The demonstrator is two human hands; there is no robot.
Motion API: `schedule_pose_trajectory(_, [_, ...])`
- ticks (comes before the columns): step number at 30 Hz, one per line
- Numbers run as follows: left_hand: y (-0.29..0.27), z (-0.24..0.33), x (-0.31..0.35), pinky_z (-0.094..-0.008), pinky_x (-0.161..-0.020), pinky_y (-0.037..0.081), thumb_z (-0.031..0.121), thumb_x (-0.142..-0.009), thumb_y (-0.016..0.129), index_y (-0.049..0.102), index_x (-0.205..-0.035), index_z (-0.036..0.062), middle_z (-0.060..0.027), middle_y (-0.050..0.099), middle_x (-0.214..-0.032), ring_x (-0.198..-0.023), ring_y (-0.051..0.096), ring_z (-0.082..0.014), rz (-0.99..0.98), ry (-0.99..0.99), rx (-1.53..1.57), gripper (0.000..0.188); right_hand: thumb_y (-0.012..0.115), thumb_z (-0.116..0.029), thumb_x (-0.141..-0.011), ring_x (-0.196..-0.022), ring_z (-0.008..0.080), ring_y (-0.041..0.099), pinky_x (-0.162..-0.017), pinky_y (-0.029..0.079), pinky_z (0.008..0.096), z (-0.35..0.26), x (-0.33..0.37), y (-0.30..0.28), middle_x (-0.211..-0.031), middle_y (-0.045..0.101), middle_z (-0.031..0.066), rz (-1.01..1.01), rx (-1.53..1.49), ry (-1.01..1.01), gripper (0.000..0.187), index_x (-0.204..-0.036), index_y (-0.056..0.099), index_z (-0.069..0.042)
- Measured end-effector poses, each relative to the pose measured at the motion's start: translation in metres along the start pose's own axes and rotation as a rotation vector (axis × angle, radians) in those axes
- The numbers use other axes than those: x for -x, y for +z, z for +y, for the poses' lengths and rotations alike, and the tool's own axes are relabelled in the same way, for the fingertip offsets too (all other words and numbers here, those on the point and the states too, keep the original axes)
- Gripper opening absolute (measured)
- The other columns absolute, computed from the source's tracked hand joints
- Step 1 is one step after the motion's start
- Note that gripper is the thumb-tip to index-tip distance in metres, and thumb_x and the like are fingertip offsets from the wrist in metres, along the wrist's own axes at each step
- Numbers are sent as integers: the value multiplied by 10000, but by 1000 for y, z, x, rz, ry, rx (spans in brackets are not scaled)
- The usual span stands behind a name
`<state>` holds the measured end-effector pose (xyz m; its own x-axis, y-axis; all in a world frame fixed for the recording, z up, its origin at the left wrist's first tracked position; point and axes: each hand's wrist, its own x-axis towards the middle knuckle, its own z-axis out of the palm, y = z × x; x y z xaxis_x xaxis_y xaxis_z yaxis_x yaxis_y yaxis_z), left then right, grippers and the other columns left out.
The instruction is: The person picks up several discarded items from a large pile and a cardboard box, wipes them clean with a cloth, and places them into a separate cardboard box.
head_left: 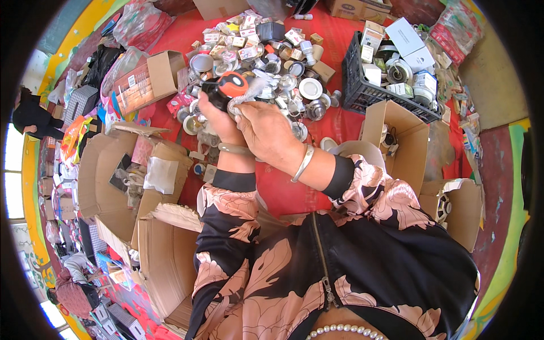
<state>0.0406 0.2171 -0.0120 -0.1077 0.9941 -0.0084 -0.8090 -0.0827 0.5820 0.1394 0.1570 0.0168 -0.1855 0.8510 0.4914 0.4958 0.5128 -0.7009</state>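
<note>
In front of me, over the pile, my left hand [219, 120] is closed round an orange-and-black device [233, 85] with a rounded front. My right hand [271, 134] presses against it from the right, its fingers pinching a whitish, ribbed strip [241, 102] that lies along the device. Whether the strip is cord or cloth I cannot tell, and its upper end is blurred. Beyond and below both hands spreads a heap of lamps and small boxes [310, 88], including round white downlights and silvery spotlights. The palm side of my left hand is partly hidden.
A black plastic crate [352, 93] full of lamps and boxes stands at right. Open cardboard boxes [409, 148] flank me on both sides, and one at left [107, 181] holds fittings. Red cloth [294, 190] covers the surface. People and cluttered stalls appear at far left.
</note>
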Motion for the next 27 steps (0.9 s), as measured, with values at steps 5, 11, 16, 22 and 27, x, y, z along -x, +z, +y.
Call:
schedule_pose_trajectory(5, [8,-9,5,-303,-750,439,524,-869,349,512,-1029,102,-9,566,-935,-833,534,-148,-165,-28,-28,480,486,-177,-838,-802,370,561,-674,438,411,-6,-6,-22,-764,600,192,-6,-266,245,213,-810,564,19])
schedule_pose_trajectory(11, [25,1,17,-308,-768,434,523,-872,349,512,-1075,100,-18,565,-988,-858,531,-153,-183,-68,-5,497,479,-147,-872,-836,311,575,-741,448,353,3,8,-9,-901,587,192,174,-452,-71,253,-1018,565,41])
schedule_pose_trajectory(16, [24,11,14,-487,-958,367,622,-778,387,417,-1210,24,-198,506,-1136,-1069,471,-380,-139,-69,42,739,544,-99,-804,-896,284,574,-773,433,378,9,-5,-15,-949,600,144,47,-53,-456,260,-1048,575,-16])
schedule_pose_trajectory(22, [17,48,11,-559,-1019,231,450,-822,347,429,-1200,0,-246,398,-1249,-1186,338,-431,-16,-31,399,593,525,-139,-805,-818,247,591,-709,461,337,51,-20,-22,-875,610,132,-207,498,-83,216,-1003,586,-77])
schedule_pose_trajectory(27, [11,54,10,-567,-962,318,429,-788,443,427,-1210,18,-239,439,-1198,-1113,415,-428,-332,-181,608,590,507,-181,-856,-715,238,607,-658,503,353,91,-46,-72,-849,616,110,406,-1062,701,203,-964,576,-24])
